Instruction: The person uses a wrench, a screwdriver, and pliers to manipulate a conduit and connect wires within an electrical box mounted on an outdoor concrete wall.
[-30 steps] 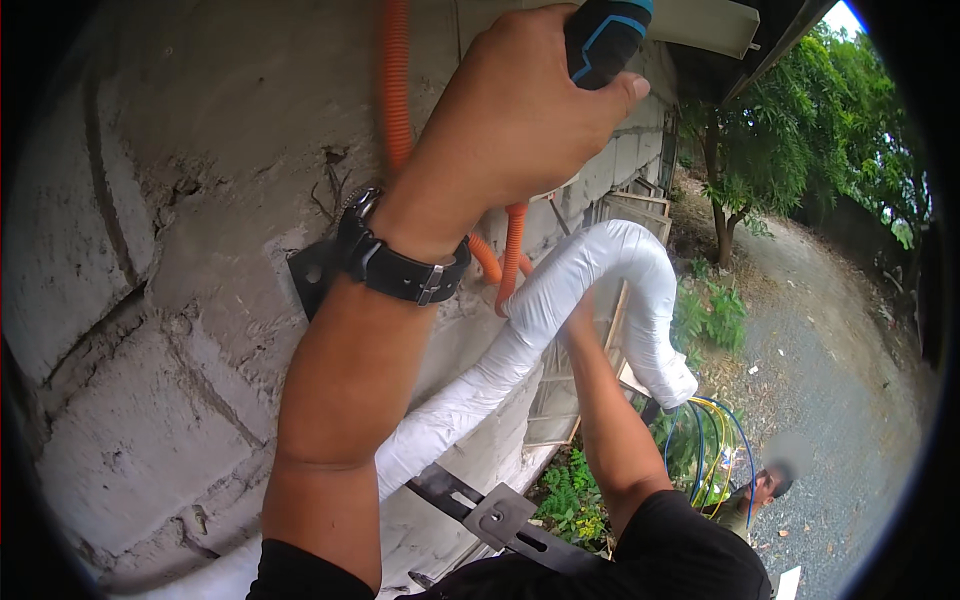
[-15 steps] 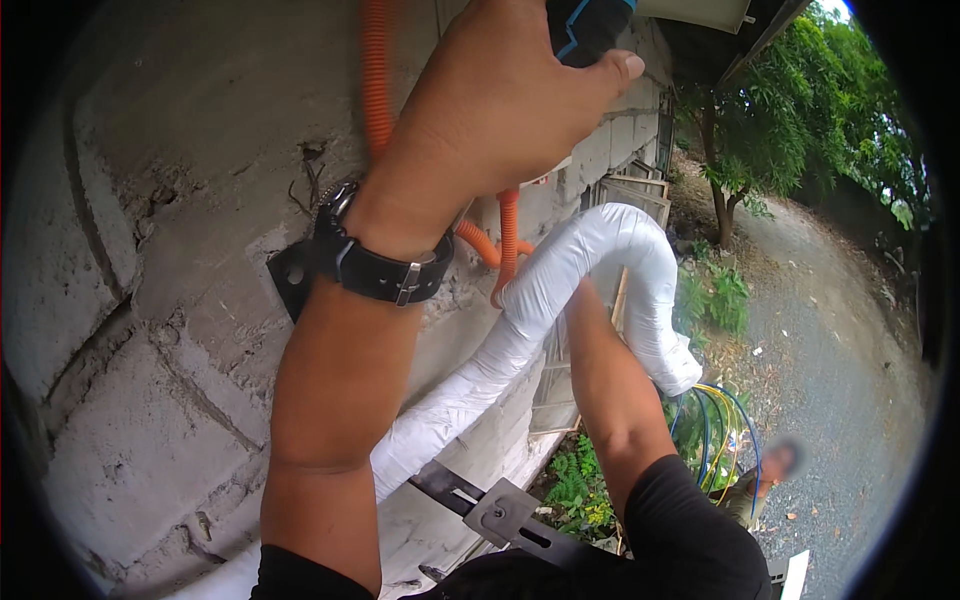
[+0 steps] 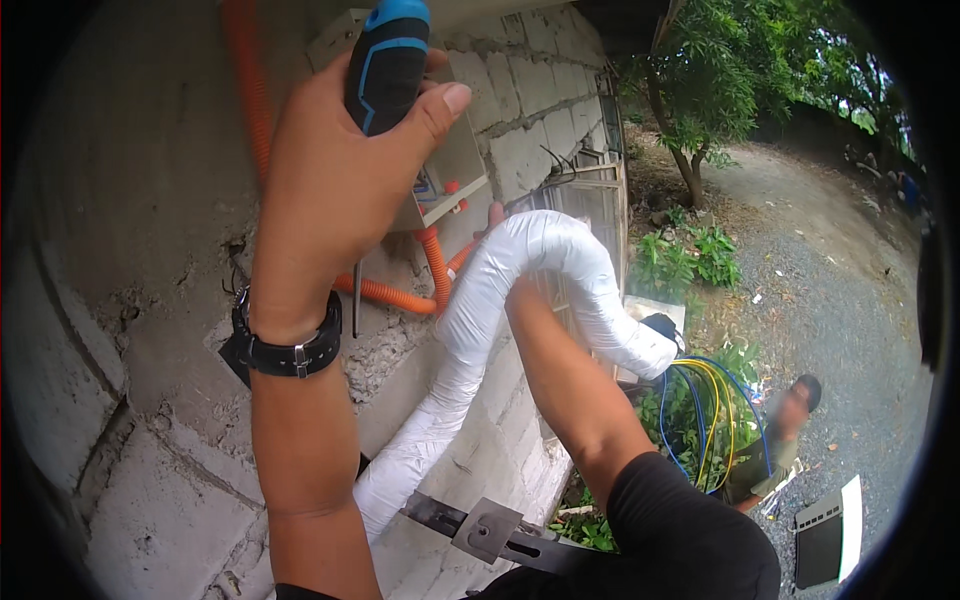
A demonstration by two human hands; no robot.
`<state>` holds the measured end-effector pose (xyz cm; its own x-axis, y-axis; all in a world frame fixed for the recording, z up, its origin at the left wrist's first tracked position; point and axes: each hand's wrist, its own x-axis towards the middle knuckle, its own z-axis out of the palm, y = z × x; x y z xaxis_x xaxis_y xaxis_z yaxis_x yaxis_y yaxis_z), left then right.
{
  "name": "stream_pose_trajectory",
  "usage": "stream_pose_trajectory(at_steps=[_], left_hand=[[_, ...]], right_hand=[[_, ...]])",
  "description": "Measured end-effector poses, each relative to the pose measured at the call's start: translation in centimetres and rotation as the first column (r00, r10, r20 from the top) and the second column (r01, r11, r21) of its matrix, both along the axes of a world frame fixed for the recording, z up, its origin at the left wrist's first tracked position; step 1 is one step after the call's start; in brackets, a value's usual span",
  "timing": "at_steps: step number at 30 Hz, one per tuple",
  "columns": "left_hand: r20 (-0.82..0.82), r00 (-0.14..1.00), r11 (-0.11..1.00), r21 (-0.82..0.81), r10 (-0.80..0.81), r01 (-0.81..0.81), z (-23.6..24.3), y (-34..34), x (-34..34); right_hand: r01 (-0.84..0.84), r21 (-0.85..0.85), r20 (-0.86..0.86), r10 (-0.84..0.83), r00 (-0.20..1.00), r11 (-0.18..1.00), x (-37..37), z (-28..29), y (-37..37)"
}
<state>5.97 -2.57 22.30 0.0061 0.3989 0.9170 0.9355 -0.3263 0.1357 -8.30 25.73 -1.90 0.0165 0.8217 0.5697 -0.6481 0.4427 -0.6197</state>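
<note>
"Fingers of the left hand (image 3: 325, 180) are wrapped around the screwdriver (image 3: 388, 80), thumb along its black-and-blue handle. Most of the other fingertips are hidden."

"Where is it exactly?"

"High in view, in front of the open pale box (image 3: 462, 140) on the block wall (image 3: 545, 85). Its handle points up, the cap at the top edge; a thin shaft shows below the hand, its middle covered."

"And the right hand (image 3: 496, 213)?"

"Mostly behind the white wrapped pipe (image 3: 475, 300). One fingertip peeks out near the orange conduit (image 3: 437, 270). Spread or pinching, I can't tell."

"What's in the box?"

"Bits of orange and blue; the left hand blocks the rest."

"Any lettering?"

"On the handle, the grip would cover part of it. Small shapes along the dark device (image 3: 820, 550) at lower right are too fine to read."
</note>
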Motion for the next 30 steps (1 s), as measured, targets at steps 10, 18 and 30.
stream_pose_trajectory(at_steps=[10,18,30], left_hand=[[0.152,0.988,0.997,-0.072,0.033,-0.023,0.7,-0.9,0.6],[0.185,0.983,1.000,-0.004,0.002,-0.001,0.7,-2.7,-0.8],[0.107,0.994,0.997,0.061,0.037,-0.043,0.8,-1.1,0.6]], right_hand=[[0.073,0.549,0.183,-0.204,0.962,0.833,-6.4,-6.1,3.1],[-0.235,0.283,0.441,0.092,0.893,0.930,4.4,-2.5,-6.4],[-0.933,-0.218,0.708,-0.611,-0.353,0.287,23.9,3.3,-11.8]])
